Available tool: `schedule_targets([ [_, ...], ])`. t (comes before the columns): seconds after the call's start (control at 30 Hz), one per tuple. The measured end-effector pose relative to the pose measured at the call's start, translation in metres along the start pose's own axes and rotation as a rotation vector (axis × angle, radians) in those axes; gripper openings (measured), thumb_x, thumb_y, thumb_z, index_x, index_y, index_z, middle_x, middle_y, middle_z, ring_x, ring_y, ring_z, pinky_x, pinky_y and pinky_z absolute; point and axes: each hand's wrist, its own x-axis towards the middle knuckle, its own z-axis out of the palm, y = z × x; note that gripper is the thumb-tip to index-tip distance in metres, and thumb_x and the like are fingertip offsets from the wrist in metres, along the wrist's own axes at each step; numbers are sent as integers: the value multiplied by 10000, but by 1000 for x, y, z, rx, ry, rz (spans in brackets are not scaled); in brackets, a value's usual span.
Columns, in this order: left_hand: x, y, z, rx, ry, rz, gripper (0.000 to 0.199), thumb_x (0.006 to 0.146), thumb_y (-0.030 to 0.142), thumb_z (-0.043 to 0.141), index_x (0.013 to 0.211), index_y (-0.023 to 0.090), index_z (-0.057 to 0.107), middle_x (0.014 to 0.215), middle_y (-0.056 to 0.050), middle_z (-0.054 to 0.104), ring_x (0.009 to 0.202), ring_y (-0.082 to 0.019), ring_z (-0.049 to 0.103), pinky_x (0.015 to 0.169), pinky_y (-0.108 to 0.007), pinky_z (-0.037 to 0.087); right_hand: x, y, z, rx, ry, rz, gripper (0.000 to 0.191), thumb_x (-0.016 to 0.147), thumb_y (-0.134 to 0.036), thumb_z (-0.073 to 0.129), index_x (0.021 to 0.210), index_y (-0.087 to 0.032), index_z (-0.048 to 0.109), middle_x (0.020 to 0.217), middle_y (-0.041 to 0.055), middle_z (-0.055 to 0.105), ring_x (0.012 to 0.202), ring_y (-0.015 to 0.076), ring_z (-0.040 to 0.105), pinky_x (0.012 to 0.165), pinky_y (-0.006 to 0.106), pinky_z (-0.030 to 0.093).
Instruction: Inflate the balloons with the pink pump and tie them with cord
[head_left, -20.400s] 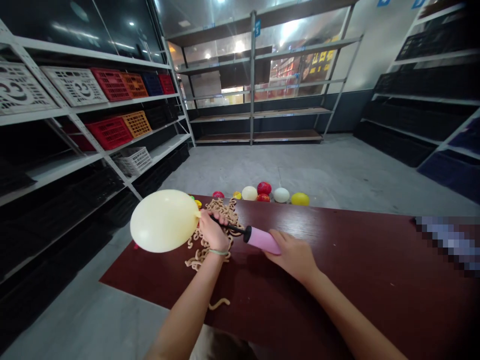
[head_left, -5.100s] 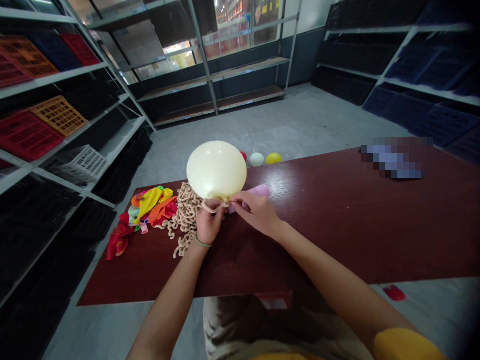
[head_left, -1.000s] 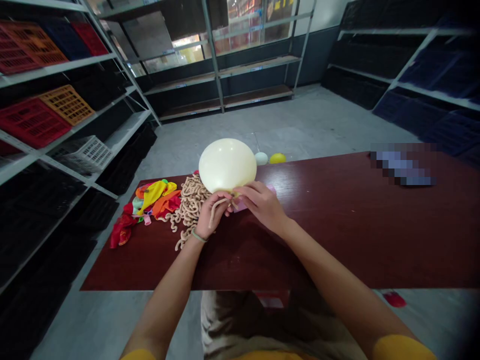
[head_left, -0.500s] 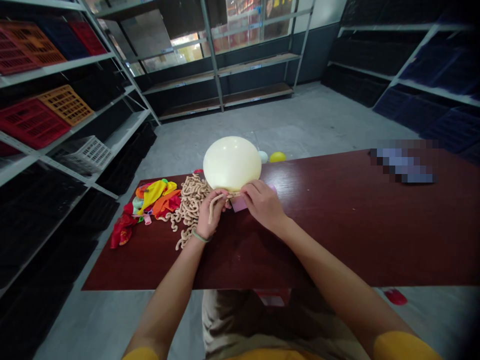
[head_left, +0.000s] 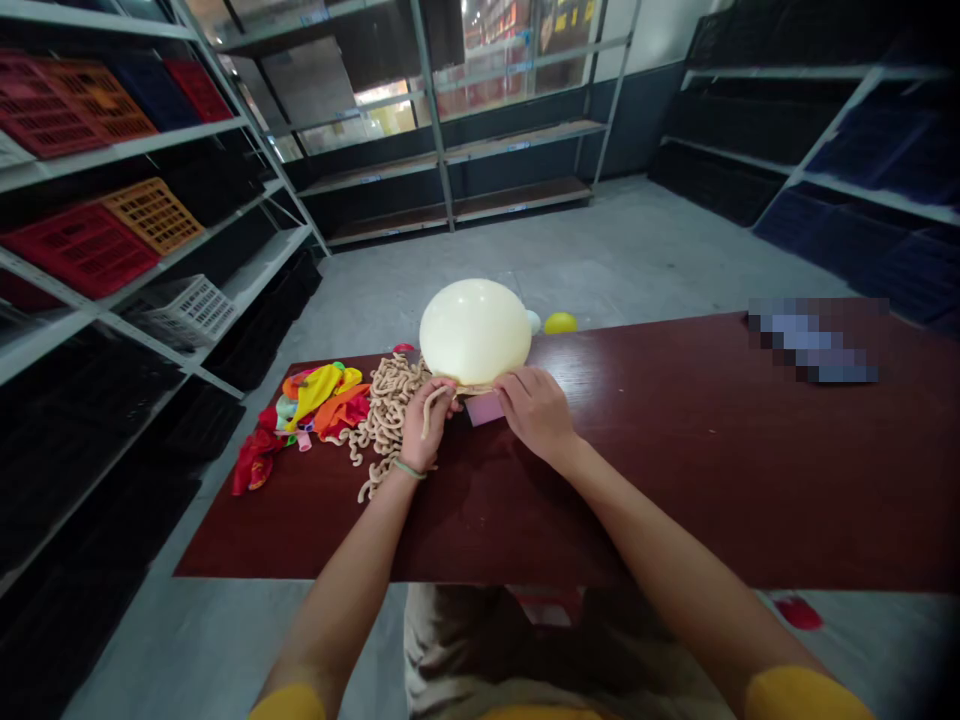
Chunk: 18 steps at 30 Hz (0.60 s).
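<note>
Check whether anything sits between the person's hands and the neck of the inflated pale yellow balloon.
Nothing visible does. The left hand and right hand both meet at the neck under the pale yellow balloon, the left also holding a beige cord. The pink pump lies on the table beneath them.

Smooth, glossy rubber balloon (head_left: 475,330), polished dark wood-grain table (head_left: 712,470), matt concrete floor (head_left: 600,265), metal shelving (head_left: 517,130)

One cam only, head-worn, looking fwd and down over the person's own arms onto the dark red table (head_left: 675,470). Table fills the near-mid frame; near edge close to the body. Beyond it: grey floor (head_left: 600,260), metal shelving (head_left: 450,130) at far end, racks w/ crates (head_left: 82,240) far left. No 2nd view, so no overlap.
</note>
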Motion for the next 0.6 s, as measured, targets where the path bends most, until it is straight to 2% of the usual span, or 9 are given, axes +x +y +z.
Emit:
schedule_targets([
  [0.1, 1, 2, 1, 7, -16, 38, 248, 897, 416, 606, 947, 173, 625, 694, 1, 589, 631, -123, 549, 605, -233, 433, -4, 3, 4, 69, -20, -16, 194, 997, -263, 436, 953, -199, 614, 972, 73, 658, 898, 208, 528, 815, 349, 375],
  [0.2, 2, 8, 0, 1, -22, 65, 253, 900, 418, 602, 958, 171, 608, 703, -1, 590, 635, -125, 548, 623, -239, 440, -7, 13, 7, 151, -63, -42, 192, 994, -301, 452, 1077, -201, 594, 1070, 83, 653, 998, 222, 542, 866, 354, 395],
  [0.4, 13, 25, -5, 15, -40, 125, 278, 907, 449, 592, 951, 174, 592, 738, -11, 594, 665, -137, 559, 634, -247, 447, -9, 31, 13, 223, -97, -22, 179, 959, -318, 522, 1079, -212, 602, 1111, 79, 656, 1071, 236, 558, 926, 377, 407],
  [0.5, 29, 33, 2, 9, -41, 191, 293, 917, 457, 585, 993, 174, 589, 751, -8, 586, 676, -128, 556, 648, -240, 457, -10, 29, 15, 221, -86, -18, 181, 960, -303, 517, 1078, -213, 620, 1102, 78, 663, 1065, 227, 567, 916, 373, 411],
  [0.6, 50, 41, 20, -86, -36, 212, 321, 920, 459, 591, 1053, 168, 573, 762, -2, 585, 698, -115, 577, 708, -242, 489, -9, 26, 14, 191, -101, -36, 155, 939, -264, 544, 1059, -216, 631, 1083, 68, 669, 1044, 218, 575, 909, 371, 409],
])
